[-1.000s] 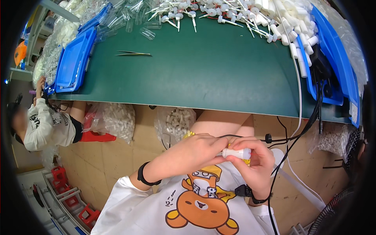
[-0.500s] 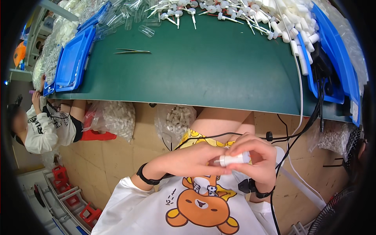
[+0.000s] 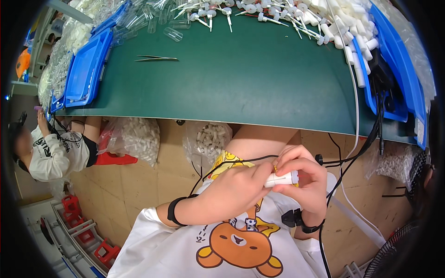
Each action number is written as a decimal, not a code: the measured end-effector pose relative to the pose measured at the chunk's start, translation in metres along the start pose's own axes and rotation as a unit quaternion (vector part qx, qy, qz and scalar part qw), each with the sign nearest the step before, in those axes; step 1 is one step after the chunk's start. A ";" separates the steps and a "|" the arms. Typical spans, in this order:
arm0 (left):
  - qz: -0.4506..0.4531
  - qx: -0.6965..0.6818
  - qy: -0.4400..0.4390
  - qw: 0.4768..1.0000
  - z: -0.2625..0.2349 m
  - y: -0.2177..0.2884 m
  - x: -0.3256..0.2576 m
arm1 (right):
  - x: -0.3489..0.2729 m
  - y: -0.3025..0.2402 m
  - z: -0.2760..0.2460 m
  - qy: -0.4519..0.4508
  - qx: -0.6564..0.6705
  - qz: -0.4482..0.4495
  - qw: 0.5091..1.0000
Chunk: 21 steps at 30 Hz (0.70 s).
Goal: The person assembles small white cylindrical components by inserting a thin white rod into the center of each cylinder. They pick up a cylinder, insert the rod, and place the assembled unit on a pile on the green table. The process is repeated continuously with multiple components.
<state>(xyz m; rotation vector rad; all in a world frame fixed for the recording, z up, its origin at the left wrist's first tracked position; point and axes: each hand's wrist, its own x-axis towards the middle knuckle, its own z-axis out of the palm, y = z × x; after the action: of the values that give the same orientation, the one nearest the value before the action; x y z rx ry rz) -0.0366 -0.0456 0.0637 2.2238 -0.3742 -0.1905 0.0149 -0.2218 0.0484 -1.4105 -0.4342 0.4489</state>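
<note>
A small white plastic cylinder (image 3: 281, 179) lies crosswise above my lap, with a pale bluish-white end on its right side. My right hand (image 3: 307, 181) is closed round it, thumb below and fingers above. At the cylinder's left end, the fingers of my left hand (image 3: 238, 184) are pinched together against it. The left fingertips are partly hidden behind the hand and the cylinder. Metal tweezers (image 3: 156, 58) rest on the green table (image 3: 222, 83), well away from both hands.
Clear plastic tubes (image 3: 173, 34), white stemmed parts (image 3: 229, 18) and white cylinders (image 3: 360, 74) are heaped along the far side. Blue trays (image 3: 85, 69) stand left and right. A cable (image 3: 340, 164) hangs by my right hand. Another person (image 3: 58, 155) sits at left.
My left hand has shifted slightly and turned, its fingers now over the cylinder's left end. The thin tip visible there before is hidden. The right fingers have shifted on the cylinder.
</note>
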 end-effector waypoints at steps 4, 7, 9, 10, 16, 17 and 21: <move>-0.036 -0.113 -0.061 0.991 -0.010 0.009 0.001 | -0.001 -0.001 -0.003 -0.026 0.061 -0.030 0.997; -0.044 -0.138 -0.068 0.987 -0.010 0.010 0.002 | -0.007 0.002 -0.001 0.002 0.047 -0.066 0.997; -0.053 -0.174 -0.074 0.981 -0.009 0.010 0.001 | -0.010 0.005 0.005 0.020 0.049 -0.083 0.995; -0.058 -0.207 -0.080 0.973 -0.008 0.010 0.001 | -0.008 0.007 0.008 0.013 0.033 -0.109 0.993; -0.090 -0.259 -0.095 0.957 -0.012 0.012 0.003 | -0.003 0.011 0.015 0.007 -0.025 -0.154 0.988; -0.088 -0.257 -0.098 0.957 -0.011 0.012 0.004 | 0.000 0.009 0.016 0.007 -0.024 -0.162 0.986; -0.072 -0.240 -0.072 0.965 -0.009 0.013 0.005 | -0.004 0.013 0.024 -0.022 0.108 -0.125 0.986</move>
<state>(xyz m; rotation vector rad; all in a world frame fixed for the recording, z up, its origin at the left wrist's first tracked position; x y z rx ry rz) -0.0326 -0.0486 0.0791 1.7608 -0.2141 -0.4718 -0.0018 -0.2023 0.0382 -1.1217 -0.5739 0.3125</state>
